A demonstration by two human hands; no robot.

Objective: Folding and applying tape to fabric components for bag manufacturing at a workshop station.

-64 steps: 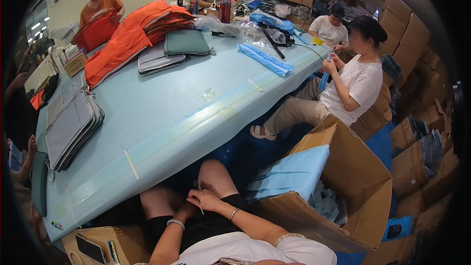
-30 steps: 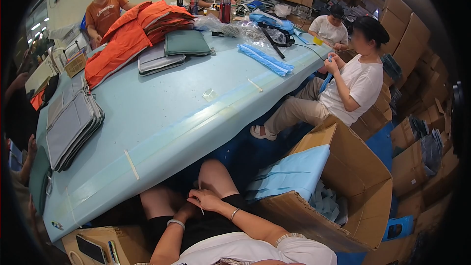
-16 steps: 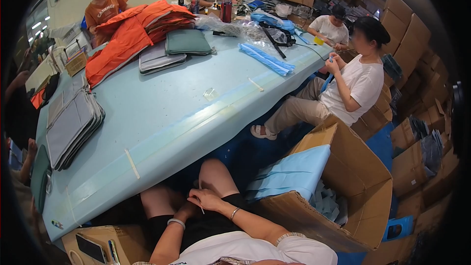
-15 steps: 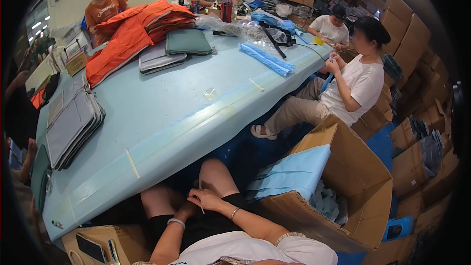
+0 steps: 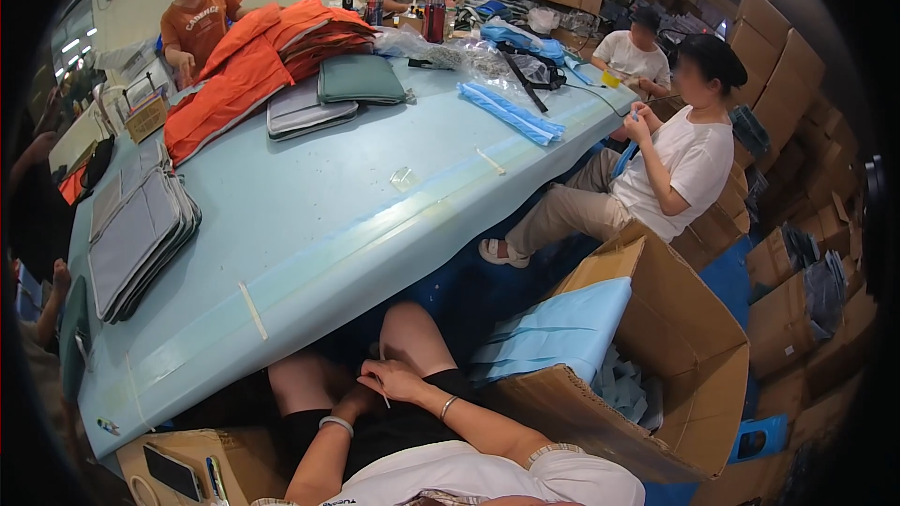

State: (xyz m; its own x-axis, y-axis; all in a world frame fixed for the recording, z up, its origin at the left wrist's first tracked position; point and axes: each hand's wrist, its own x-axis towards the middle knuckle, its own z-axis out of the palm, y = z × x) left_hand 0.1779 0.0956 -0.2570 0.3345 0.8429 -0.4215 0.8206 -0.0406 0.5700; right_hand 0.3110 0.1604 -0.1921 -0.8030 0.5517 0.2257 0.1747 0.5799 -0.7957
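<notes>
My two hands meet over my lap, below the table edge. My right hand (image 5: 394, 380) lies across the front of my left hand, with its fingers bent and pressed together. A thin white strip (image 5: 386, 402) hangs just under the right fingers; what else is between them is too small to make out. My left hand (image 5: 353, 402) is partly covered by the right one, and its fingers are hidden. Close to my right arm stands an open cardboard box (image 5: 698, 370), with light blue fabric (image 5: 572, 323) draped over its side and more blue-grey pieces inside.
The long table (image 5: 309, 215) bears grey folded cases (image 5: 145, 234), orange fabric (image 5: 248, 66), a green case (image 5: 364, 81) and blue strips (image 5: 511, 112). A phone (image 5: 173, 471) and pens lie on a carton at my left. A seated co-worker (image 5: 680, 150) is at the right; several others work around the table.
The person in orange at the far left has leaned and moved a hand beside the orange fabric. At the left edge, the green case has shifted slightly. My hands hold the same place.
</notes>
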